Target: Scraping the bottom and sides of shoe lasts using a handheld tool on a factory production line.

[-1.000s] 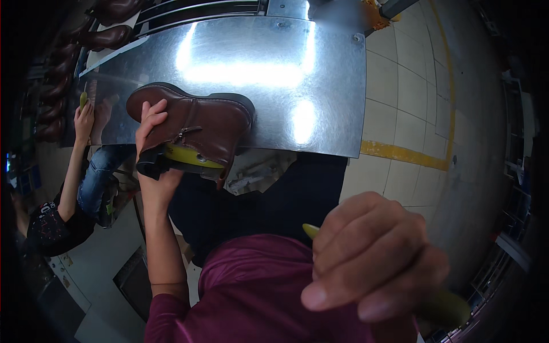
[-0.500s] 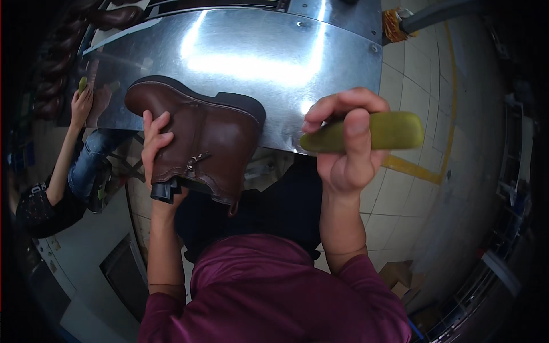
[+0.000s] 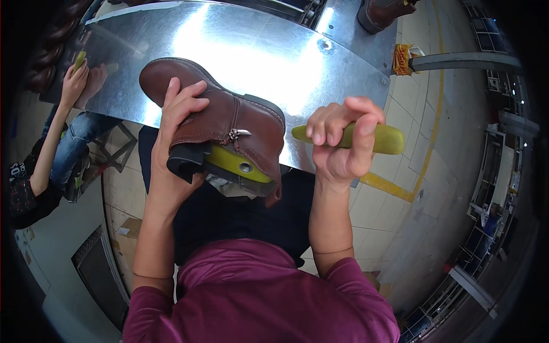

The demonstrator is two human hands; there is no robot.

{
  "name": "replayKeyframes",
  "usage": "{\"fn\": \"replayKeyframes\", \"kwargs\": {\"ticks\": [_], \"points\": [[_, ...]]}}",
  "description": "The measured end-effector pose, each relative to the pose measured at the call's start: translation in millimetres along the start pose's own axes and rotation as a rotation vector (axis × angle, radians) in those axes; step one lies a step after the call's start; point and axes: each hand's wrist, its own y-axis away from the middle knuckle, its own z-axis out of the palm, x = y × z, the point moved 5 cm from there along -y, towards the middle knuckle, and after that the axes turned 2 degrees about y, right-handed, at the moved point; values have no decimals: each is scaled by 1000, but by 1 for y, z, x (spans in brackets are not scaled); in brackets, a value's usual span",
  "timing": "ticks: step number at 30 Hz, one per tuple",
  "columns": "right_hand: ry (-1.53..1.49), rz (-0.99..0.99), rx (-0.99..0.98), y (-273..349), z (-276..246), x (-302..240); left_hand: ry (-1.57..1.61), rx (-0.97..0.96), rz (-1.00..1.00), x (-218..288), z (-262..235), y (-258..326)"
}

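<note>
My left hand (image 3: 177, 134) grips a brown leather ankle boot (image 3: 257, 123) from its left side, fingers spread over the upper. The boot lies tilted over the near table edge, toe to the upper left and dark sole along the far side. Inside its opening shows a yellow-green shoe last (image 3: 227, 162) with a metal-ringed hole. A black flap (image 3: 186, 163) folds out beside it, and a small metal zip pull hangs on the leather. To the right, apart from the boot, my right hand (image 3: 340, 151) is closed around a smooth, rounded olive-green bar (image 3: 388, 140).
A shiny metal table (image 3: 229, 31) spans the front. Another brown boot (image 3: 380, 14) stands at its far right. A co-worker's hand (image 3: 74, 83) holds a similar green bar at the left, near a row of brown boots (image 3: 51, 51). A grey metal bar (image 3: 457, 62) juts out at right.
The boot has turned in my left hand, bringing its opening and the green last into view. My right hand has shifted slightly left, still holding the green bar.
</note>
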Motion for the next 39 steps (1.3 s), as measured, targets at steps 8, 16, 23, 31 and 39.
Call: {"fn": "replayKeyframes", "kwargs": {"ticks": [8,16,23,31,39], "points": [[-5,22,-130,-7,15,22,29,29,77,-20,3,9],[145,94,-152,-11,23,24,16,-20,34,-14,3,10],[1,321,-202,-33,33,38,33,16,89,-21,5,8],[213,62,-347,-53,43,40,-5,30,69,-8,14,-4],[-383,197,27,-40,-12,39,-119,-25,36,2,11,-13]]}}
